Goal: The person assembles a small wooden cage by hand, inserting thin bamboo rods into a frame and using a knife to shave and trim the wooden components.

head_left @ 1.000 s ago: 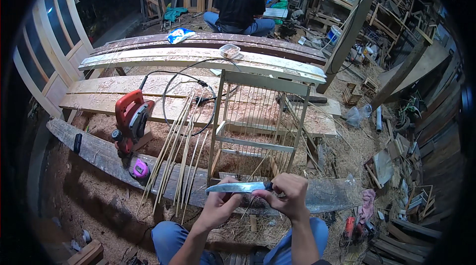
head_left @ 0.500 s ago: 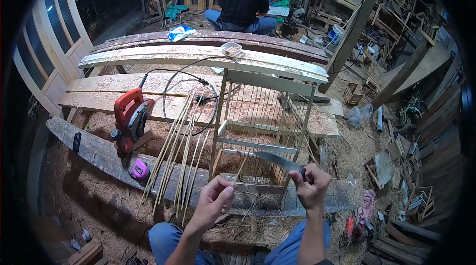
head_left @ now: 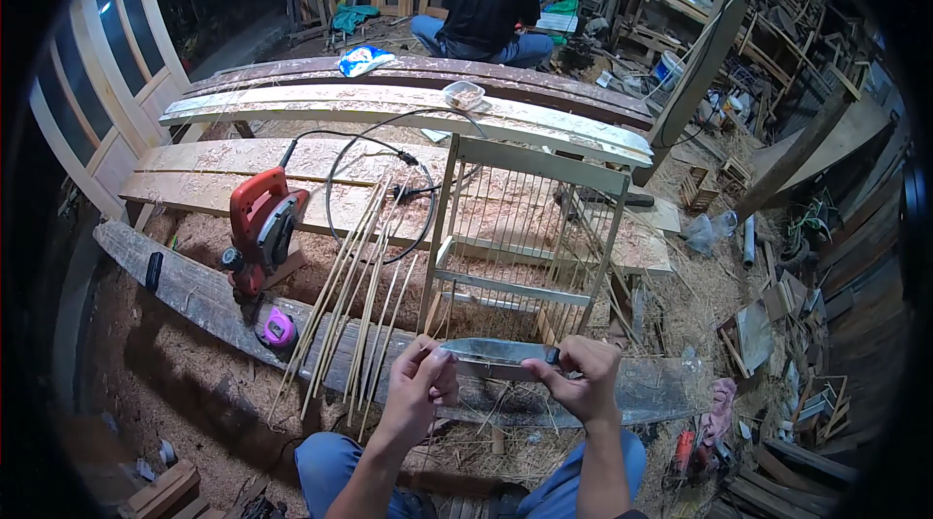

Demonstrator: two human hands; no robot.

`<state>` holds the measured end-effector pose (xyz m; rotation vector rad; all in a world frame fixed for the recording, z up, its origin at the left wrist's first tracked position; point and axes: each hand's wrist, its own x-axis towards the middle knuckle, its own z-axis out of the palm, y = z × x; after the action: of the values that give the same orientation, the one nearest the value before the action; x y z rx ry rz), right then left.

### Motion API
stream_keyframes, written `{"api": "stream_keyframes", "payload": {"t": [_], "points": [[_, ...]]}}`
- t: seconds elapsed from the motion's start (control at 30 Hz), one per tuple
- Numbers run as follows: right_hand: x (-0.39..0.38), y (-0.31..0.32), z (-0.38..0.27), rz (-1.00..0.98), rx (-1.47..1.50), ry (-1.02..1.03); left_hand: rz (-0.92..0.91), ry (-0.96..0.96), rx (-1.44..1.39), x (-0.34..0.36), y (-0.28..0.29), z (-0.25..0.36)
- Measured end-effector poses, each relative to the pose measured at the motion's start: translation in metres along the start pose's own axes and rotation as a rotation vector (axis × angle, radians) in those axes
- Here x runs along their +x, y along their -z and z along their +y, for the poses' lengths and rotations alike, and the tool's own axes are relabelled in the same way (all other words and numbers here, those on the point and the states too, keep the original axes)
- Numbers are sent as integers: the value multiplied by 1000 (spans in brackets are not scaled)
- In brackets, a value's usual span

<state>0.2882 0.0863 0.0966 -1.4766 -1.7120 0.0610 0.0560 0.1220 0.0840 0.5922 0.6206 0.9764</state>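
Observation:
My right hand (head_left: 583,375) is closed round the dark handle of a knife (head_left: 486,351). Its broad grey blade lies almost level and points left, the tip close to my left fingers. My left hand (head_left: 423,385) is pinched on a thin bamboo stick, mostly hidden by the fingers. Just beyond both hands, a wooden frame (head_left: 544,167) strung with thin upright rods leans at the bench plank. Left of it, several long bamboo sticks (head_left: 342,300) lie across the plank (head_left: 209,294).
A red power planer (head_left: 262,227) and pink tape measure (head_left: 279,328) rest at the left, a black cable (head_left: 335,169) looping behind. Shavings-covered boards (head_left: 214,161) span the middle, with a plastic tub (head_left: 464,94) farther back. Another person (head_left: 489,9) sits beyond. Scrap wood (head_left: 777,315) lies right.
The knife has swung down and left, from slanting above the right hand to nearly level beside my left fingers. My right hand has moved slightly lower and left; the view has shifted a little.

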Motion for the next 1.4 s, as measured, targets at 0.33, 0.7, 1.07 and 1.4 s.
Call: {"api": "stream_keyframes", "payload": {"t": [0.33,0.7,1.07,1.4], "points": [[1,-3,-1,-27,-29,-24,18,-96,198,5,-5,-15],[3,-24,-18,-93,168,80,-142,-6,150,1,3,-33],[-5,24,34,221,-89,-249,-35,-3,216,-1,-5,-2],[-2,-14,-19,-74,49,3,-34,80,149,-2,4,-15]]}}
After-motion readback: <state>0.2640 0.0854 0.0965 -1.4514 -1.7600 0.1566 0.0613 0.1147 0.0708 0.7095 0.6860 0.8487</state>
